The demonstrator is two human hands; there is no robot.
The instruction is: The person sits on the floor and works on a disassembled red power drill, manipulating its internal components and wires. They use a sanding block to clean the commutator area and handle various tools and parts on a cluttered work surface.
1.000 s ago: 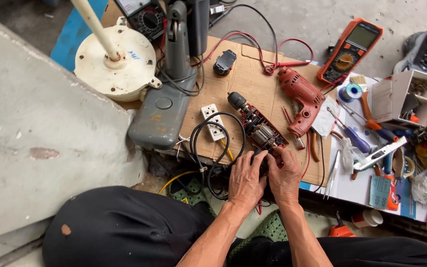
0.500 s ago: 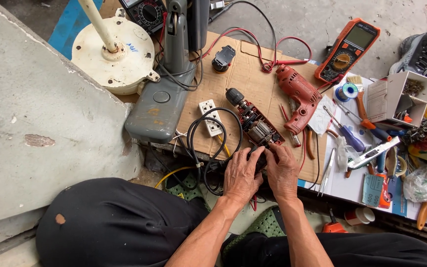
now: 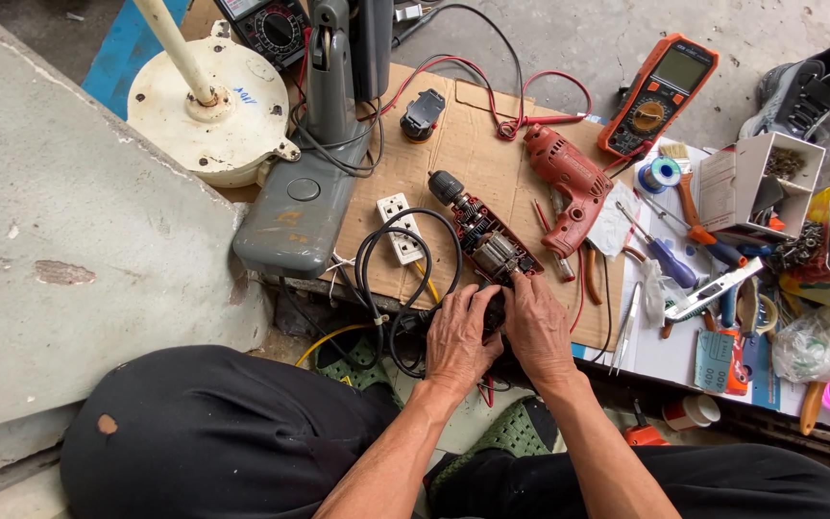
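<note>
The opened drill (image 3: pixel 485 235), its red shell half removed and motor windings exposed, is seen lying on the cardboard (image 3: pixel 473 159), chuck pointing up-left and handle end toward the person. The handle end is covered by both hands. The left hand (image 3: pixel 460 338) is laid over the rear of the drill with fingers curled down onto it; the right hand (image 3: pixel 537 330) is set just beside it, fingertips pressed against the body near the windings. Whether either hand is actually closed around the handle cannot be told, since the part beneath is hidden. A black cord (image 3: pixel 391 279) is looped just left of the drill, touching the left hand's side, and a white socket (image 3: pixel 401 227) is lying inside the loop's upper edge. The detached red shell (image 3: pixel 567 187) is placed to the right of the drill, near but apart. Further right, an orange multimeter (image 3: pixel 658 96) and screwdrivers (image 3: pixel 684 259) are noted. At upper left, a grey fan base (image 3: pixel 300 207) and a white motor (image 3: pixel 211 106) are recorded.
</note>
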